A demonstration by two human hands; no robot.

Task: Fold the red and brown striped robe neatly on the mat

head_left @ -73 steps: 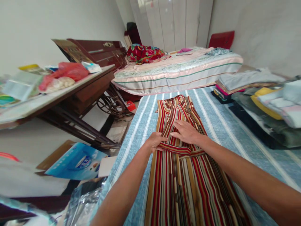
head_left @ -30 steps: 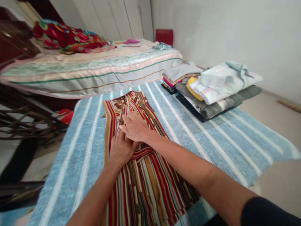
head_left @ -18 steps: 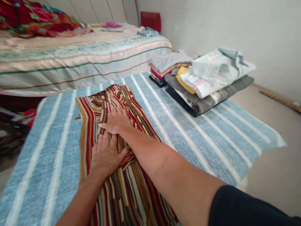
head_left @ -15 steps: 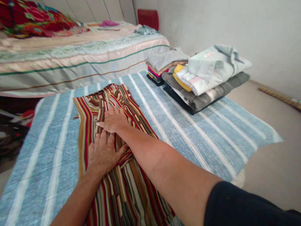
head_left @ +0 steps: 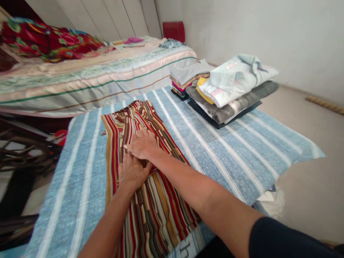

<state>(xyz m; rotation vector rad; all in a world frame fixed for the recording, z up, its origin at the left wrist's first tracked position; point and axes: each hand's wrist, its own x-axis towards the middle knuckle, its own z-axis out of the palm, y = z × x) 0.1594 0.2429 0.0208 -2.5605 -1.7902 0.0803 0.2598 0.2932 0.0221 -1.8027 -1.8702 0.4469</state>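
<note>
A red, brown and cream striped garment lies lengthwise on a blue cloth with white stripes. My left hand rests flat on the garment's middle, fingers stretched out. My right hand lies flat just beyond it, palm down with fingers pointing left, its wrist crossing over the left hand's fingertips. Neither hand holds anything.
A stack of folded clothes sits at the far right of the blue cloth. A mattress with striped bedding lies beyond, with a red floral cloth on it. Dark metal framework stands at the left. Bare floor is on the right.
The view has swung right, away from the cluttered table, then slightly back. My left hand went from pinching the fold to lying flat; my right hand stayed flat on the garment.
</note>
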